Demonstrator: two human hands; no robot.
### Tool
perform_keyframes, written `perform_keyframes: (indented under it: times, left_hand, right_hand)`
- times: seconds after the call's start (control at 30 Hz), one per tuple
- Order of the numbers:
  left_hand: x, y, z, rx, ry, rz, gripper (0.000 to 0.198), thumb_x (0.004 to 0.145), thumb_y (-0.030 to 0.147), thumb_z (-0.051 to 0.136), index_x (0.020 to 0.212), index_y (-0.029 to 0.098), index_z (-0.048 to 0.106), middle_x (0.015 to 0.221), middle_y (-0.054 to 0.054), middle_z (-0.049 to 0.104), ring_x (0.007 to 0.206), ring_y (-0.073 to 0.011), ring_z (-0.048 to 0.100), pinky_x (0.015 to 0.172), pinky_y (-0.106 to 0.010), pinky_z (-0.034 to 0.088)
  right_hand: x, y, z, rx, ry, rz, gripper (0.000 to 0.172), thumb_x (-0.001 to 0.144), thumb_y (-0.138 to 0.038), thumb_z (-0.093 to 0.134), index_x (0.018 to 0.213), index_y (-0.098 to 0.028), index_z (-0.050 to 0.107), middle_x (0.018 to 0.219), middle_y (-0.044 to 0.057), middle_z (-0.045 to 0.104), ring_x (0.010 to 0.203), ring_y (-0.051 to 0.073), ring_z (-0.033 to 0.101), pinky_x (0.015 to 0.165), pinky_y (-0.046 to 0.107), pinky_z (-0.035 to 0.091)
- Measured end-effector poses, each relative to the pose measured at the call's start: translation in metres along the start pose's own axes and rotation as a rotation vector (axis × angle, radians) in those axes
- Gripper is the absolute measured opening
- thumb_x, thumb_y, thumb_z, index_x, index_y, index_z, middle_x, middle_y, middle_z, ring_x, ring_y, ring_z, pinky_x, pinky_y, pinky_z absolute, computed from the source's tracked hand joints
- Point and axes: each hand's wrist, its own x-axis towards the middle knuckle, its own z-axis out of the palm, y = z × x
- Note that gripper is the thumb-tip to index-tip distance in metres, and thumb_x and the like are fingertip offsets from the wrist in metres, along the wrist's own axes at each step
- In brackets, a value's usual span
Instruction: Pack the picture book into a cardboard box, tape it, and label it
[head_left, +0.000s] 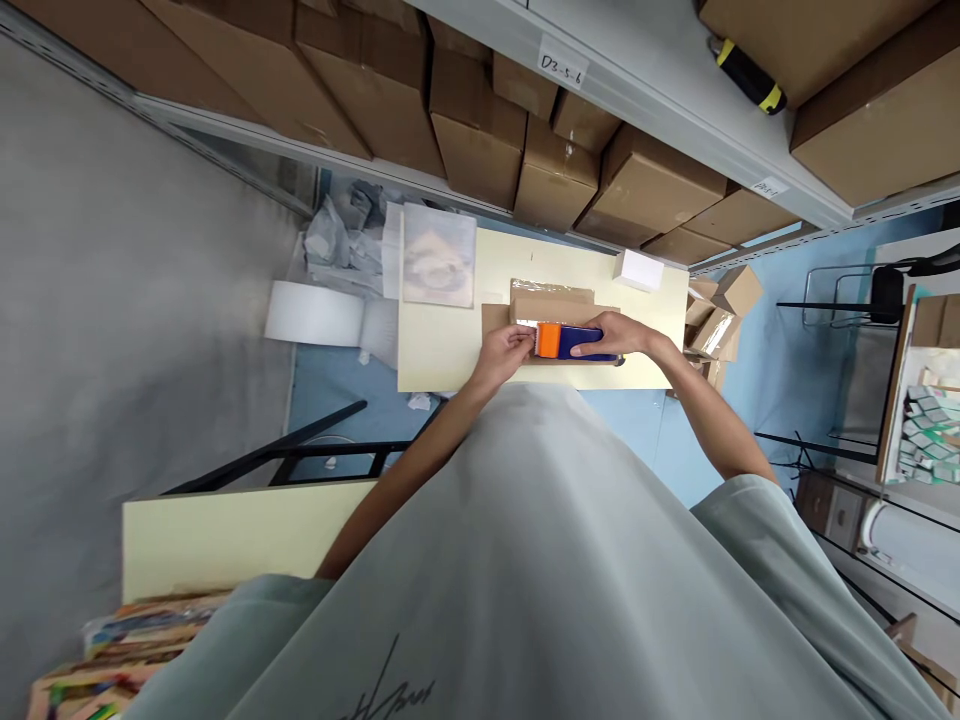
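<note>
A dark blue and orange box-shaped item [550,340] lies across an opened cardboard box [551,304] on the cream table. My right hand [619,333] grips its blue part, the thumb on top and the fingers over the far edge. At the orange end, a light, jagged-looking edge meets my left hand [505,353]. The left fingers are bent together there, and what they pinch is too small to make out. Clear tape shines along the cardboard's far flap.
On the cream table [442,350] are a plastic-wrapped picture [439,256] at left and a small white box [638,270] at right. Beyond it stands a shelf [637,95] of cardboard boxes. A white foam roll [315,313] lies left; cartons [712,320] are piled right.
</note>
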Motion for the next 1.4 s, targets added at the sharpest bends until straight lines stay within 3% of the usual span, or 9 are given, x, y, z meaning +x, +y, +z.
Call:
perform_keyframes:
  times: [0.13, 0.37, 0.53, 0.67, 0.77, 0.93, 1.2, 1.3, 1.4]
  left_hand:
    - [-0.007, -0.003, -0.008, 0.009, -0.008, -0.005, 0.032, 0.083, 0.042, 0.086, 0.102, 0.017, 0.083, 0.101, -0.011, 0.083, 0.08, -0.0198, 0.071, 0.067, -0.03, 0.056]
    - [-0.024, -0.005, -0.029, 0.006, -0.023, -0.019, 0.058, 0.076, 0.067, 0.091, 0.104, 0.017, 0.086, 0.103, -0.013, 0.083, 0.068, -0.0161, 0.059, 0.053, -0.029, 0.043]
    - [-0.029, 0.0, -0.049, 0.008, 0.041, -0.02, 0.06, 0.071, 0.066, 0.092, 0.101, 0.015, 0.085, 0.101, -0.014, 0.083, 0.07, -0.0167, 0.062, 0.053, -0.028, 0.046]
    - [-0.022, 0.001, -0.073, 0.015, 0.127, -0.002, 0.055, 0.069, 0.06, 0.091, 0.097, 0.014, 0.083, 0.1, -0.013, 0.083, 0.07, -0.0154, 0.062, 0.054, -0.026, 0.048]
    - [-0.015, -0.002, -0.083, 0.023, 0.139, -0.015, 0.049, 0.07, 0.056, 0.091, 0.094, 0.014, 0.084, 0.097, -0.012, 0.082, 0.071, -0.015, 0.061, 0.056, -0.025, 0.049]
    - [0.0, -0.012, -0.083, 0.039, 0.133, -0.059, 0.037, 0.073, 0.047, 0.088, 0.091, 0.014, 0.083, 0.1, -0.012, 0.084, 0.071, -0.0154, 0.063, 0.058, -0.026, 0.052]
    - [0.042, -0.037, -0.076, -0.027, 0.075, -0.131, 0.035, 0.068, 0.04, 0.092, 0.089, 0.014, 0.084, 0.094, -0.009, 0.083, 0.068, -0.0134, 0.061, 0.065, -0.028, 0.053]
    - [0.052, -0.043, -0.06, -0.024, 0.051, -0.17, 0.039, 0.067, 0.043, 0.095, 0.09, 0.014, 0.084, 0.094, -0.01, 0.084, 0.076, -0.0178, 0.068, 0.071, -0.031, 0.057]
    - [0.056, -0.046, -0.045, 0.01, 0.072, -0.159, 0.04, 0.072, 0.047, 0.093, 0.095, 0.016, 0.085, 0.106, -0.013, 0.087, 0.097, -0.027, 0.078, 0.083, -0.036, 0.063]
  right_hand:
    - [-0.006, -0.012, -0.002, -0.047, -0.033, 0.023, 0.065, 0.083, -0.081, 0.08, 0.094, -0.018, 0.083, 0.071, 0.0, 0.071, 0.064, 0.016, 0.06, 0.063, 0.029, 0.041]
    - [-0.01, -0.032, 0.004, 0.058, -0.113, 0.057, 0.065, 0.084, -0.084, 0.08, 0.089, -0.019, 0.078, 0.068, 0.001, 0.072, 0.058, 0.015, 0.062, 0.057, 0.027, 0.043]
    - [-0.012, -0.043, 0.001, 0.018, -0.119, 0.092, 0.067, 0.087, -0.086, 0.076, 0.082, -0.019, 0.074, 0.068, 0.002, 0.072, 0.06, 0.016, 0.062, 0.06, 0.028, 0.043]
    - [-0.016, -0.041, -0.01, -0.135, -0.037, 0.138, 0.071, 0.085, -0.09, 0.072, 0.072, -0.02, 0.068, 0.066, 0.001, 0.068, 0.06, 0.016, 0.058, 0.062, 0.03, 0.04]
    - [-0.015, -0.041, -0.014, -0.191, -0.046, 0.174, 0.07, 0.087, -0.09, 0.069, 0.074, -0.021, 0.068, 0.067, 0.001, 0.068, 0.061, 0.016, 0.057, 0.064, 0.031, 0.039]
    - [-0.005, -0.045, -0.011, -0.285, -0.039, 0.228, 0.069, 0.088, -0.088, 0.071, 0.076, -0.02, 0.071, 0.067, 0.002, 0.067, 0.064, 0.017, 0.058, 0.065, 0.031, 0.038]
    - [0.017, -0.046, -0.011, -0.392, -0.032, 0.269, 0.063, 0.09, -0.082, 0.074, 0.088, -0.019, 0.081, 0.079, 0.006, 0.077, 0.07, 0.02, 0.065, 0.068, 0.031, 0.042]
    - [0.023, -0.05, -0.011, -0.403, -0.044, 0.287, 0.065, 0.091, -0.082, 0.072, 0.09, -0.018, 0.083, 0.08, 0.008, 0.079, 0.07, 0.021, 0.067, 0.068, 0.032, 0.043]
    - [0.027, -0.055, -0.01, -0.463, -0.02, 0.325, 0.067, 0.091, -0.082, 0.072, 0.098, -0.017, 0.084, 0.087, 0.01, 0.081, 0.075, 0.023, 0.07, 0.067, 0.032, 0.043]
